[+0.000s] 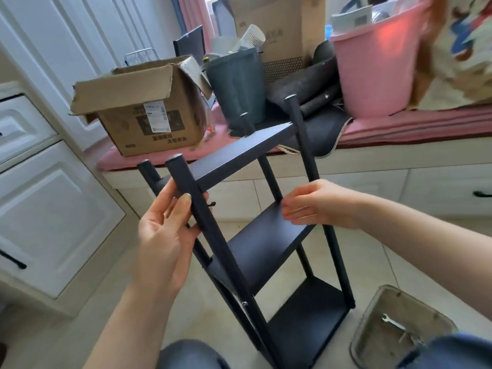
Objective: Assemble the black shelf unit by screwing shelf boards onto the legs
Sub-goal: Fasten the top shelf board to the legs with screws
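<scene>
The black shelf unit [266, 235] stands on the tiled floor [386, 267] in the middle of the view, tilted, with its top leaning toward 11 o'clock. Three shelf boards already sit between the four legs: the top board [239, 155], the middle board [266, 241] and the bottom board [306, 323]. The leg ends stick up above the top board, so the unit seems almost complete.

The left hand [165, 235], at 9 o'clock from the middle board, has its fingers nearly straight and lying against the near left leg [205, 222] — it touches and steadies the leg and does not wrap it. The right hand [319, 203], at 1 o'clock from the middle board, reaches to the far edge of that board next to the right leg [314, 171]; its fingers are loosely extended, and it cannot be told whether they pinch anything.

The risks from here, as a judgement: no hand really grips the frame, so the tilted unit may slip on the smooth tile or fall to one side. If some joint is loose, pushing on the board may twist the legs out of line. A small wrench [393, 324] lies in the tray [372, 315] at 4 o'clock — far from both hands if tightening is needed.
</scene>
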A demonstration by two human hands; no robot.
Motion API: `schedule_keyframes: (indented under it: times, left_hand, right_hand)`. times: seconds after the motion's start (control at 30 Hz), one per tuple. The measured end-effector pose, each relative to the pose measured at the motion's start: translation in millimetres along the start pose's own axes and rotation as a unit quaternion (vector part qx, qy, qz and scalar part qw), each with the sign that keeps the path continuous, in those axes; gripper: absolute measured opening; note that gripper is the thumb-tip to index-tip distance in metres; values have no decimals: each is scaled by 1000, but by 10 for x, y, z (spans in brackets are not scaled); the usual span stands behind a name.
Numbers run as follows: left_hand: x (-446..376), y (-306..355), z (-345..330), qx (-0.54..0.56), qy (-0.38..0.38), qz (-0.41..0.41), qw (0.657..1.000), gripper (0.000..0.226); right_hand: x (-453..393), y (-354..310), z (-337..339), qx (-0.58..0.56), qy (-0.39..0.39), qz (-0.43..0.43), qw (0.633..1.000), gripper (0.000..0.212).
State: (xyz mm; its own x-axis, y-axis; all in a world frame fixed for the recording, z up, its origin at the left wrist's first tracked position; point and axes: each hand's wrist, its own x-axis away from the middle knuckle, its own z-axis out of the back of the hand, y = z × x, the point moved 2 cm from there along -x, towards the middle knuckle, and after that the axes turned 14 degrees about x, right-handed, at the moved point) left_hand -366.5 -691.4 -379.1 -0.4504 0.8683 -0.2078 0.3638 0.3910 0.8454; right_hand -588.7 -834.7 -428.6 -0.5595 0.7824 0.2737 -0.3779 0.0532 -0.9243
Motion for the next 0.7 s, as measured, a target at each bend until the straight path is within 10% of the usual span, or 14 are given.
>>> schedule_keyframes:
  times: [0.7]
  left_hand:
    - [641,-610,-1254,-78,-66,-85,991,34]
  right_hand:
    - [706,3033,424,229,35,-262,937,22]
